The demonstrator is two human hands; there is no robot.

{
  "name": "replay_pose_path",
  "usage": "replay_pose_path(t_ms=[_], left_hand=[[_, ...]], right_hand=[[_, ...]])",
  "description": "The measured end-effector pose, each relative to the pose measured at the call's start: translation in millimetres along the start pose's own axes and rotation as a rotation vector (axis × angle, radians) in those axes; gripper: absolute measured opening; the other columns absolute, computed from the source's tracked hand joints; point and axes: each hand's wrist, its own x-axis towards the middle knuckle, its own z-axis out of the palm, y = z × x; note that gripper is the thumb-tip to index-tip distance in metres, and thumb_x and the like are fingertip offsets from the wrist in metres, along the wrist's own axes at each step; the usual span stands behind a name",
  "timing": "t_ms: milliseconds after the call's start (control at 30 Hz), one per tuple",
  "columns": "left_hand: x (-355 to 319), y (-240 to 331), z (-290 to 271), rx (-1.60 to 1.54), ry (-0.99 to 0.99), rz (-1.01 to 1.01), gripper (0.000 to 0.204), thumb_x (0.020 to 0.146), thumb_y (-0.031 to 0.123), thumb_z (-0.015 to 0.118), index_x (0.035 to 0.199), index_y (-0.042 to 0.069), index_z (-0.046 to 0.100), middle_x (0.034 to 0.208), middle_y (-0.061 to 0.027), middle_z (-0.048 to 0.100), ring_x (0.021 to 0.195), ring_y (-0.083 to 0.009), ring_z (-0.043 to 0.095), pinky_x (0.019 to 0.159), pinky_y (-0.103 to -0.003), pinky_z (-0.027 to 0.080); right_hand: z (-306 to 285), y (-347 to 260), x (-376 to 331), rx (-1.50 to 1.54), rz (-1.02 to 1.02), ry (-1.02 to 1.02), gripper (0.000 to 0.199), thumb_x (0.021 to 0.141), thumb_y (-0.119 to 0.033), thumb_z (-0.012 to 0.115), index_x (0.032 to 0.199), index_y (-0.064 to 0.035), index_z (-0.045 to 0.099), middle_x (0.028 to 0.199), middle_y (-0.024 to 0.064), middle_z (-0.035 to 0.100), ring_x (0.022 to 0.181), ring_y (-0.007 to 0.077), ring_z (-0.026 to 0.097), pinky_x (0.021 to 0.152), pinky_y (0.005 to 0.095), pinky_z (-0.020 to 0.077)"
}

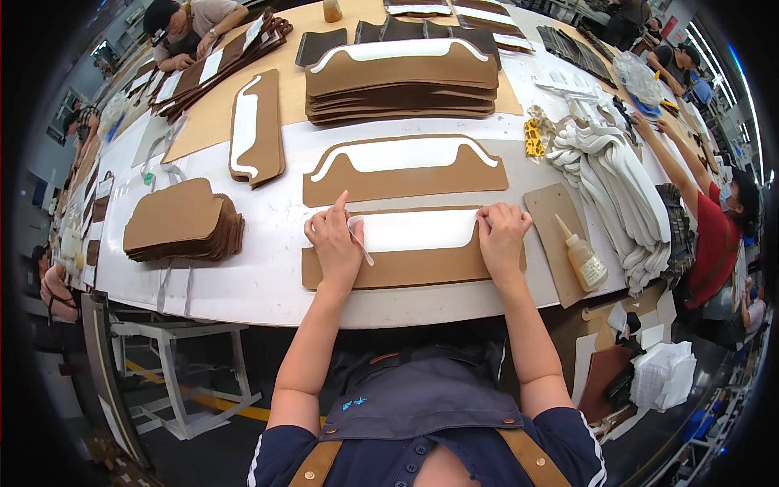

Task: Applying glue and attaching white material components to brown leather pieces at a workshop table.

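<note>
We're at a long white table (268,276), and it's pretty loaded. Biggest thing on it is the tan board (284,97) across the far side, with a tall stack of brown panels (402,89) sitting on it, white piece on top. Over toward the right edge there's a heap of white strips (617,183), curved and piled loosely. Toward the left edge sits a smaller brown stack (182,223).

In the middle, a single brown panel with a white strip (403,166) lies flat, and another lies at an angle to its left (256,130).

Right at the near edge is the brown panel (406,260) we're working on, with a white insert (414,230) lying on its upper half. Our left hand (334,243) is pressed flat on the left end of the insert, index finger pointing up, and there's a thin white stick (359,243) tucked under the thumb side, so it's holding that. Our right hand (501,234) is curled with fingertips down on the right end of the insert, pinning it, not gripping anything as far as we can tell.

Just right of that hand there's a small board (556,223) with a glue bottle (583,258) lying on it, nozzle pointing away from us.

Another person's arm in a red sleeve (714,227) reaches in past the right edge.
</note>
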Motion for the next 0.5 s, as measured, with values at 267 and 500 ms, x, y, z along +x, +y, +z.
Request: replay_pose_path(t_ms=[267,500], left_hand=[[3,7,-3,0.076,-0.016,0.042,0.061,0.089,0.006,0.072,0.146,0.007,0.052,0.116,-0.0085,0.057,0.115,-0.0278,0.049,0.112,-0.051,0.029],[3,39,5,0.018,-0.260,0.407,0.062,0.081,-0.010,0.060,0.141,0.005,0.058,0.147,-0.0156,0.051,0.142,-0.0351,0.043,0.118,-0.050,0.035]], right_hand=[[-1,-2,3,-0.075,-0.010,-0.028,0.008,0.086,-0.006,0.075,0.086,-0.0107,0.068,0.089,0.0015,0.064,0.094,0.0233,0.057,0.096,0.0421,0.0350],[-12,3,19,-0.139,0.033,-0.225,0.032,0.086,-0.015,0.080,0.111,-0.0064,0.062,0.084,0.0062,0.067,0.091,0.0270,0.062,0.101,0.0475,0.0349]])
